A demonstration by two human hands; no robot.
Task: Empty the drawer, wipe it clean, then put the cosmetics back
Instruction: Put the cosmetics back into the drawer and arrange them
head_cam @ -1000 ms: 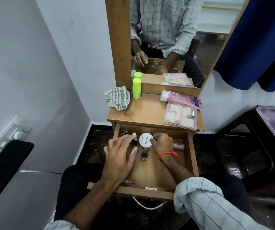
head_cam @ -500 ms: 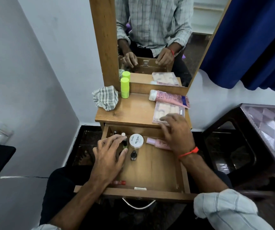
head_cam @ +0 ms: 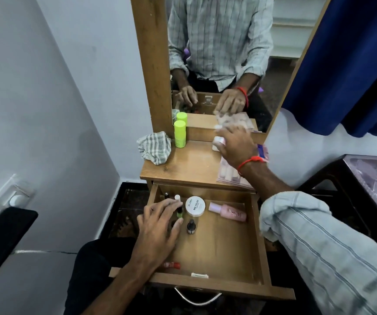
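- The wooden drawer (head_cam: 224, 253) is pulled open nearest the camera, a curved metal handle (head_cam: 196, 300) on its front; its floor is bare, smooth board.
- The left hand (head_cam: 158, 226) lies spread inside, fingers over small nail-polish bottles (head_cam: 191, 226); a round white jar (head_cam: 195, 206) and a pink bottle (head_cam: 228, 212) lie beside.
- On the glossy bench (head_cam: 194, 164), the right hand (head_cam: 235, 146) covers a pink tube (head_cam: 218, 142), fingers loosely curled; whether it grips I cannot tell.
- Farther back: a checked cloth (head_cam: 154, 147), a lime cylinder (head_cam: 180, 134), the mirror (head_cam: 224, 53); pale walls, blue curtain (head_cam: 351, 64).
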